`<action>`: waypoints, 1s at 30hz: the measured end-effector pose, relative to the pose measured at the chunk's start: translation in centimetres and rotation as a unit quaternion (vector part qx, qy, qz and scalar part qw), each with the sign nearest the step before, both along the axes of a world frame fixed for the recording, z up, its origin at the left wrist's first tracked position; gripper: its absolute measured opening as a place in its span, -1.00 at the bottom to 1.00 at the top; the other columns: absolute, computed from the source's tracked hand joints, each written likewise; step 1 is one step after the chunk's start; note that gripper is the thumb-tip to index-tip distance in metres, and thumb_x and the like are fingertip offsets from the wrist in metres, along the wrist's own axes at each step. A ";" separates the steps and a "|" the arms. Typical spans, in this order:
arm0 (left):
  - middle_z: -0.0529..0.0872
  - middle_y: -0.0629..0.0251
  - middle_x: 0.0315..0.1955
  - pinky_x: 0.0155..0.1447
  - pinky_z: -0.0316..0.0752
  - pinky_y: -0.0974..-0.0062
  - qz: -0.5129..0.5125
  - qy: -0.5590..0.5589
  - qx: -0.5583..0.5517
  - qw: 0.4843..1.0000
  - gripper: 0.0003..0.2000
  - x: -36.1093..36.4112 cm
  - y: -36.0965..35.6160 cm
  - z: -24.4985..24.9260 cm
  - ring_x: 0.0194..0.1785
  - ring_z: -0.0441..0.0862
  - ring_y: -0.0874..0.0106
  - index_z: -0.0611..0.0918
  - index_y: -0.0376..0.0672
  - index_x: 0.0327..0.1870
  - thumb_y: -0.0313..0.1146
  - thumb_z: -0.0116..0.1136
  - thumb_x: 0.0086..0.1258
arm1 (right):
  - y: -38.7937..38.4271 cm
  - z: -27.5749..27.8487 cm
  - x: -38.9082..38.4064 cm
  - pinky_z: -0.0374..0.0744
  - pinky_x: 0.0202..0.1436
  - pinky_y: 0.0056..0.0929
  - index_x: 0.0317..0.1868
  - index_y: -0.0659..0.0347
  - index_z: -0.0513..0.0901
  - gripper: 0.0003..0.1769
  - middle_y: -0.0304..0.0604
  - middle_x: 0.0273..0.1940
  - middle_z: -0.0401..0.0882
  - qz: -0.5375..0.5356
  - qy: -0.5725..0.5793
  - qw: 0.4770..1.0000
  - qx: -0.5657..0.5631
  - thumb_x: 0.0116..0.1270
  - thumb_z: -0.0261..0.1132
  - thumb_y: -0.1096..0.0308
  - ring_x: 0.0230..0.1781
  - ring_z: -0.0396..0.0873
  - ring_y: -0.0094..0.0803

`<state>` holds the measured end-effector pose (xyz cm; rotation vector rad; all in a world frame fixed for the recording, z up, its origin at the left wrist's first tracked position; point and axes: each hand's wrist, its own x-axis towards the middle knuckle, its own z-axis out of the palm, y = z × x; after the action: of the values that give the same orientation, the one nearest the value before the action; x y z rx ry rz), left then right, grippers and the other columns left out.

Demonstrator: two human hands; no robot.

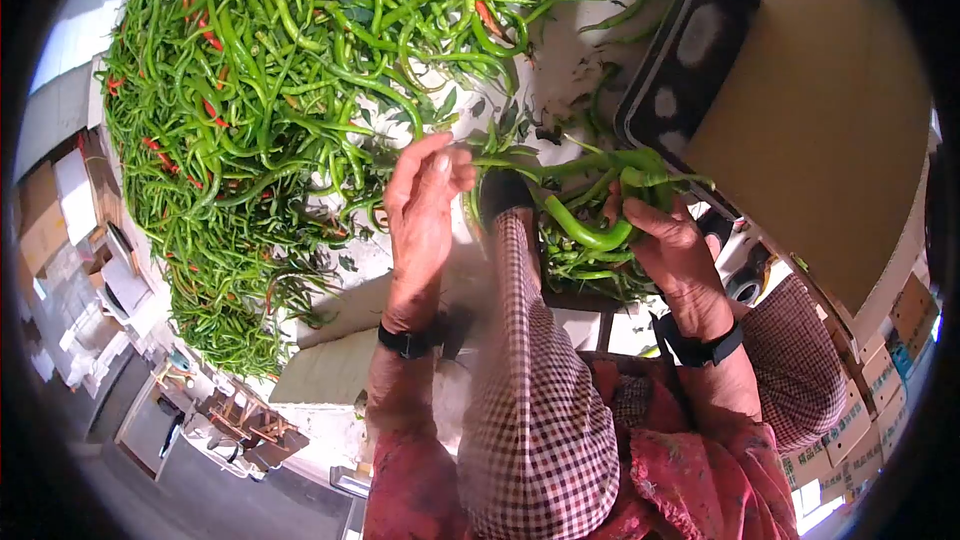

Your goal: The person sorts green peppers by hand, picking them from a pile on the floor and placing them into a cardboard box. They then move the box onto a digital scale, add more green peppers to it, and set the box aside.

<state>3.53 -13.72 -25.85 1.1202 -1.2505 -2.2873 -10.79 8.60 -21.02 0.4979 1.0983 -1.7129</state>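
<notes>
My right hand point(672, 245) is closed around a small bunch of long green chili peppers point(588, 230), their ends sticking out both ways over my lap. Left of it, my left hand point(422, 202) is raised near the edge of a big heap of chilies point(270, 90). Its fingers are loosely bent and apart, with no chili plainly in them. The heap is mostly green, with a few red ones. Below the held bunch sits a container of more green chilies point(590, 275), partly hidden by my hand and knee.
A dark-rimmed seat or case point(690, 45) and a large cardboard sheet point(815, 130) stand at the right. Stacked printed cartons point(860, 430) are at the lower right. Loose leaves and chilies lie on the pale sheet point(570, 55). My checked trouser leg point(540, 420) extends between my arms.
</notes>
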 end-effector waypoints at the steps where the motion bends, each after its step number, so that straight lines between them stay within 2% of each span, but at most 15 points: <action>1: 0.69 0.19 -0.16 -0.03 0.56 0.47 0.000 -0.001 0.002 1.000 -0.73 0.7 0.4 -0.5 -0.20 0.63 0.46 0.54 -0.23 0.15 -0.35 0.05 0.52 | -0.1 0.1 0.1 0.45 0.14 -0.32 0.12 0.28 0.51 -0.50 -0.16 -0.08 0.59 0.003 0.013 1.000 0.005 0.15 0.40 0.47 -0.10 0.56 -0.32; 6: 0.68 0.26 -0.20 -0.07 0.51 0.54 -0.039 -0.079 -0.024 0.996 -0.76 2.3 1.3 -2.1 -0.22 0.59 0.51 0.57 -0.26 0.09 -0.41 0.08 0.48 | -0.1 1.4 0.2 0.46 0.14 -0.33 0.11 0.29 0.55 -0.53 -0.16 -0.10 0.62 0.023 0.069 0.997 0.012 0.16 0.39 0.47 -0.07 0.56 -0.35; 7: 0.68 0.28 -0.22 -0.08 0.51 0.56 -0.040 -0.108 -0.034 0.993 -0.77 2.5 1.5 -2.3 -0.23 0.59 0.53 0.58 -0.27 0.07 -0.42 0.10 0.46 | 0.5 2.1 0.2 0.48 0.10 -0.37 0.09 0.29 0.56 -0.55 -0.17 -0.12 0.64 0.112 0.143 0.976 0.123 0.17 0.39 0.46 -0.09 0.57 -0.38; 8: 0.68 0.28 -0.22 -0.08 0.51 0.56 -0.037 -0.110 -0.034 0.993 -0.77 2.9 1.5 -2.6 -0.23 0.59 0.53 0.58 -0.27 0.07 -0.42 0.10 0.46 | 1.1 2.6 0.4 0.49 0.07 -0.40 0.07 0.30 0.58 -0.58 -0.19 -0.13 0.65 0.198 0.214 0.929 0.229 0.18 0.40 0.45 -0.10 0.58 -0.41; 9: 0.69 0.29 -0.22 -0.08 0.52 0.56 -0.056 -0.133 -0.065 0.987 -0.77 3.5 1.5 -3.1 -0.23 0.60 0.54 0.58 -0.27 0.06 -0.41 0.11 0.46 | 2.5 2.4 0.6 0.49 0.07 -0.40 0.07 0.30 0.58 -0.58 -0.19 -0.13 0.65 0.200 0.213 0.929 0.229 0.18 0.40 0.45 -0.10 0.58 -0.41; 11: 0.69 0.30 -0.25 -0.09 0.53 0.55 -0.082 -0.156 -0.099 0.979 -0.77 5.1 1.5 -4.8 -0.21 0.62 0.54 0.59 -0.26 0.04 -0.39 0.13 0.44 | 5.4 1.7 0.7 0.46 0.18 -0.42 0.06 0.26 0.65 -0.61 -0.19 -0.09 0.73 0.336 0.241 0.866 0.283 0.22 0.40 0.36 -0.07 0.65 -0.40; 12: 0.69 0.31 -0.27 -0.10 0.54 0.56 -0.077 -0.153 -0.094 0.981 -0.77 5.9 1.5 -5.7 -0.21 0.63 0.54 0.60 -0.26 0.03 -0.38 0.15 0.43 | 5.5 2.3 0.6 0.46 0.18 -0.42 0.06 0.26 0.65 -0.61 -0.19 -0.09 0.73 0.336 0.238 0.864 0.290 0.22 0.40 0.36 -0.07 0.65 -0.40; 14: 0.69 0.32 -0.28 -0.10 0.53 0.57 -0.072 -0.159 -0.055 0.983 -0.77 7.2 1.5 -7.2 -0.22 0.62 0.55 0.60 -0.26 0.02 -0.37 0.17 0.42 | 5.2 3.6 0.1 0.54 0.05 -0.48 0.00 0.25 0.68 -0.67 -0.19 -0.17 0.75 0.209 0.177 0.934 0.228 0.22 0.39 0.38 -0.12 0.68 -0.41; 15: 0.69 0.33 -0.26 -0.10 0.53 0.58 -0.080 -0.164 -0.064 0.981 -0.75 7.1 1.6 -6.9 -0.23 0.61 0.56 0.60 -0.25 0.03 -0.35 0.19 0.41 | 5.2 2.7 0.1 0.59 -0.05 -0.49 0.01 0.26 0.67 -0.66 -0.16 -0.13 0.75 0.205 0.246 0.927 0.197 0.20 0.39 0.42 -0.15 0.68 -0.48; 18: 0.68 0.33 -0.25 -0.09 0.52 0.57 -0.094 -0.160 -0.081 0.979 -0.75 6.0 1.9 -5.1 -0.22 0.60 0.56 0.60 -0.25 0.03 -0.36 0.18 0.41 | 3.4 3.9 0.0 0.60 -0.04 -0.51 -0.02 0.29 0.68 -0.68 -0.16 -0.12 0.76 0.149 0.224 0.943 0.197 0.19 0.41 0.42 -0.17 0.67 -0.53; 23: 0.68 0.33 -0.25 -0.07 0.49 0.56 -0.100 -0.137 -0.099 0.981 -0.76 4.3 2.1 -3.5 -0.22 0.58 0.56 0.58 -0.28 0.04 -0.38 0.10 0.45 | 3.7 2.8 0.2 0.60 -0.07 -0.57 -0.03 0.28 0.70 -0.68 -0.19 -0.15 0.76 0.157 0.266 0.932 0.190 0.18 0.43 0.41 -0.16 0.66 -0.58; 26: 0.68 0.32 -0.25 -0.07 0.49 0.56 -0.100 -0.141 -0.099 0.980 -0.76 4.1 1.9 -3.7 -0.22 0.58 0.56 0.58 -0.29 0.04 -0.39 0.11 0.44 | 4.0 3.2 -0.1 0.57 0.02 -0.44 0.15 0.33 0.57 -0.53 -0.18 -0.09 0.71 0.273 0.277 0.887 0.251 0.18 0.37 0.53 -0.08 0.65 -0.36; 27: 0.68 0.33 -0.26 -0.06 0.49 0.57 -0.093 -0.146 -0.090 0.981 -0.75 4.4 1.8 -4.3 -0.22 0.57 0.56 0.57 -0.29 0.05 -0.40 0.13 0.44 | 4.8 3.0 0.0 0.57 -0.09 -0.46 0.08 0.34 0.62 -0.60 -0.20 -0.14 0.73 0.279 0.254 0.892 0.250 0.19 0.36 0.52 -0.20 0.63 -0.45; 28: 0.68 0.35 -0.27 -0.11 0.48 0.59 -0.086 -0.132 -0.090 0.983 -0.77 5.4 1.8 -5.8 -0.25 0.57 0.56 0.60 -0.28 0.02 -0.40 0.16 0.42 | 6.6 2.8 -0.1 0.56 -0.14 -0.42 0.04 0.36 0.63 -0.64 -0.03 -0.14 0.72 0.400 0.284 0.830 0.266 0.19 0.32 0.55 -0.30 0.61 -0.36; 30: 0.69 0.37 -0.26 -0.16 0.47 0.63 -0.120 -0.148 -0.130 0.973 -0.80 7.8 1.4 -8.8 -0.31 0.56 0.58 0.63 -0.24 -0.01 -0.41 0.18 0.41 | 8.7 3.1 1.5 0.56 -0.04 -0.30 0.00 0.40 0.63 -0.67 0.22 -0.09 0.65 0.515 0.522 0.632 0.253 0.19 0.30 0.56 -0.18 0.65 -0.06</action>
<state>11.33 -12.30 -34.65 1.3071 -1.8308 -2.0823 -9.32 17.32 -17.94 -0.8801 2.1157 -0.4638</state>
